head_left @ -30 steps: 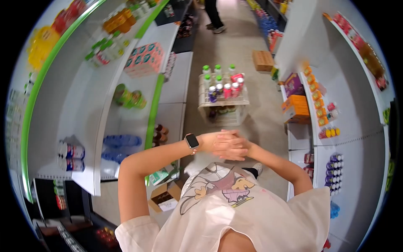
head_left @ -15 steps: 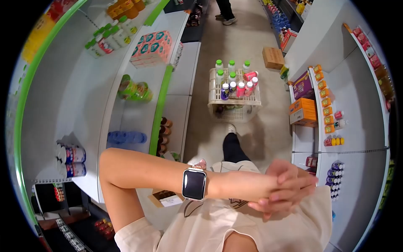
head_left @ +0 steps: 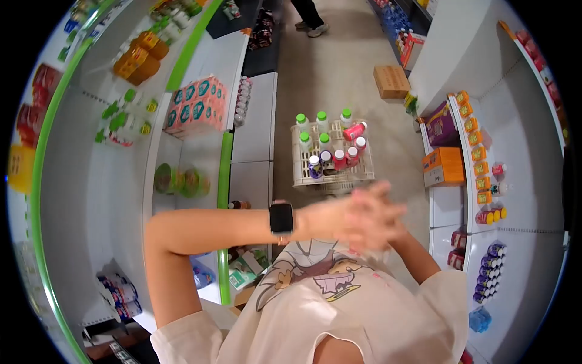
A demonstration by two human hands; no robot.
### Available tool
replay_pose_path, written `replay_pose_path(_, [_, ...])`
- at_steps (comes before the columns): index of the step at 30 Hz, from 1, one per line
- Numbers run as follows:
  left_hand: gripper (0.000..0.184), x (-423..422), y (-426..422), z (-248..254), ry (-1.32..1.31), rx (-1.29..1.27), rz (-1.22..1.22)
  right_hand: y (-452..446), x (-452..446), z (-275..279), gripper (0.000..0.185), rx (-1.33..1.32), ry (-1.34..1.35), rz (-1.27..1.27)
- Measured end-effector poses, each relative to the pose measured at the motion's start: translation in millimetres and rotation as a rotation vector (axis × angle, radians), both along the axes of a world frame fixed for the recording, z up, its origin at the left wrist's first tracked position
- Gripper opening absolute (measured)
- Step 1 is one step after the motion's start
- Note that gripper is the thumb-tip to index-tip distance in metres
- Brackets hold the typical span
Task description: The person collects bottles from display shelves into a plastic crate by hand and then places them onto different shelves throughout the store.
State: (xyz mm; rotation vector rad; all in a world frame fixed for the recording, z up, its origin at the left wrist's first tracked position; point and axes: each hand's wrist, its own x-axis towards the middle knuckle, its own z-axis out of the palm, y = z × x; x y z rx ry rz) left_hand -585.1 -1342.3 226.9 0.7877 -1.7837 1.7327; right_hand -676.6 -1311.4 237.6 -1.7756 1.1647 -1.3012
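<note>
My left hand (head_left: 333,219), with a watch (head_left: 280,218) on its wrist, reaches across my front and overlaps my right hand (head_left: 381,223). Both are pressed together above my shirt, smeared by motion, so how the fingers lie is unclear. I see no object between them. Just beyond is a white plastic crate (head_left: 297,177) on the floor. White bottles with green caps (head_left: 322,120), pink bottles (head_left: 339,159) and a purple bottle with a white cap (head_left: 314,167) stand on top of it. One pink bottle (head_left: 355,130) lies on its side.
Shelves line both sides of the aisle. At left are pink tissue packs (head_left: 197,106) and green-labelled bottles (head_left: 130,118). At right are an orange box (head_left: 444,167) and purple bottles (head_left: 488,273). A cardboard box (head_left: 391,82) sits on the floor; another person's legs (head_left: 308,15) show farther off.
My clasped hands have moved left and up in view and are now blurred. The camera view has shifted, and the crate appears slightly lower and farther left.
</note>
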Motion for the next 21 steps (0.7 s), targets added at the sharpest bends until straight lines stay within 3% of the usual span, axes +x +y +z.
replay_pose_path(1, [0.034,11.5,-22.5,5.5,-0.361,0.401,-0.346,-5.8,-9.7,-23.8,0.056,0.055,-0.117,0.070])
replay_pose_path(2, [0.035,18.7,-40.2,5.0,-0.555,0.626,-0.485,-12.0,-18.5,-40.4,0.058,0.057,-0.206,0.040])
replay_pose_path(5, [0.038,40.4,-73.4,-15.6,-0.805,0.927,-0.593,-25.5,-19.6,-39.6,0.069,-0.002,-0.595,-0.491])
replay_pose_path(8, [0.042,59.6,-69.0,-49.7,-0.913,1.100,-0.576,-30.4,1.9,-32.0,0.076,-0.051,-0.079,-0.323])
replay_pose_path(10, [0.044,62.5,-56.2,-75.5,-0.993,1.220,-0.548,-29.6,37.7,-5.8,0.072,0.153,0.055,0.187])
replay_pose_path(11, [0.046,64.2,-49.9,-87.0,-1.032,1.261,-0.546,-27.9,53.4,8.2,0.069,0.329,0.239,0.280])
replay_pose_path(13, [0.048,62.1,-42.5,-103.2,-1.064,1.319,-0.540,-20.5,74.2,7.0,0.064,0.372,0.387,0.303])
replay_pose_path(15, [0.051,62.3,-44.7,-105.4,-0.920,1.348,-0.502,-7.7,85.0,-40.5,0.060,-0.020,0.320,0.146])
replay_pose_path(18, [0.038,65.1,-26.4,-108.4,-0.611,1.404,-0.422,18.2,98.4,-48.3,0.056,-0.414,0.382,-0.066])
replay_pose_path(21, [0.034,67.0,3.3,-105.6,-0.424,1.342,-0.549,44.4,108.5,-60.4,0.055,-0.382,0.395,0.012])
